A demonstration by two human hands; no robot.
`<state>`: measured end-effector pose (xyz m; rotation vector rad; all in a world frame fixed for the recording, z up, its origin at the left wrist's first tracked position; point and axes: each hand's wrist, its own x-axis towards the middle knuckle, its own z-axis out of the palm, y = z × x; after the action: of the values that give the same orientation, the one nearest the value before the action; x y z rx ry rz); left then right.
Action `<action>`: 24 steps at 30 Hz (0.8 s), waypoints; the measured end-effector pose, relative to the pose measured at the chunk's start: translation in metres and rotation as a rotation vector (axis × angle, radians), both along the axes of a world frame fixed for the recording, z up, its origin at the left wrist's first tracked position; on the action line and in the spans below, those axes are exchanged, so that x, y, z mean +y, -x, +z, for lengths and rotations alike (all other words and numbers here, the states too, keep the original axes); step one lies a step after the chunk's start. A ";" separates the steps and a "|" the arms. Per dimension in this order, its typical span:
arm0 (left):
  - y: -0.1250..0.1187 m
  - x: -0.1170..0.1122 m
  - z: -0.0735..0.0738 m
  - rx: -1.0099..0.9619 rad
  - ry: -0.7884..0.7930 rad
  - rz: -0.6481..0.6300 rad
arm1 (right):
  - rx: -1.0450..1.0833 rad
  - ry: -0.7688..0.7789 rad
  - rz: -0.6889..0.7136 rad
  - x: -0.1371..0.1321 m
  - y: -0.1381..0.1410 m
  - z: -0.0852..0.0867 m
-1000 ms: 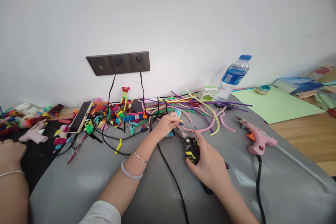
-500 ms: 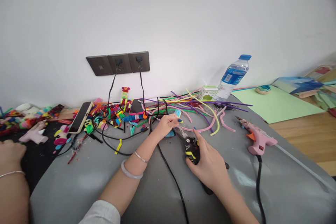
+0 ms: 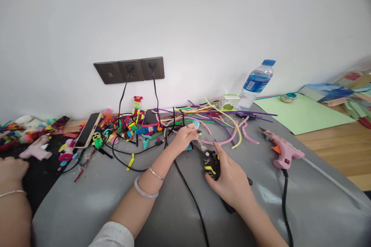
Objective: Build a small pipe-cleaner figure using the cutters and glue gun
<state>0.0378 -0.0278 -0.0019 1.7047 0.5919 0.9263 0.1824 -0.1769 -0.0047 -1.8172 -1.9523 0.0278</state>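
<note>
Gripping black-and-yellow pliers at near centre: right hand, fingers curled round handles, index finger extended. Left hand apart from it, just beyond plier tips, fingertips pinched on small blue piece. Another person's hand at left edge. Pink glue gun on right of grey table. Farther: pipe cleaners, loosely strewn; then carton, water bottle beside it. Far left, wall sockets.
</note>
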 end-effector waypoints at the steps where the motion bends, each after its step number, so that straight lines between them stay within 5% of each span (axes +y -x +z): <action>1: 0.000 0.000 0.000 0.000 -0.004 -0.006 | -0.001 0.008 0.004 0.000 0.000 0.000; 17: 0.007 -0.001 -0.002 0.087 -0.175 0.180 | 0.013 -0.003 -0.019 0.001 0.001 -0.001; 24: 0.040 0.012 0.022 0.227 -0.105 -0.042 | 0.013 -0.011 -0.013 0.001 0.001 -0.001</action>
<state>-0.0020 -0.0158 0.0197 1.9258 0.6630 0.7498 0.1817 -0.1759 -0.0056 -1.8184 -1.9278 0.0239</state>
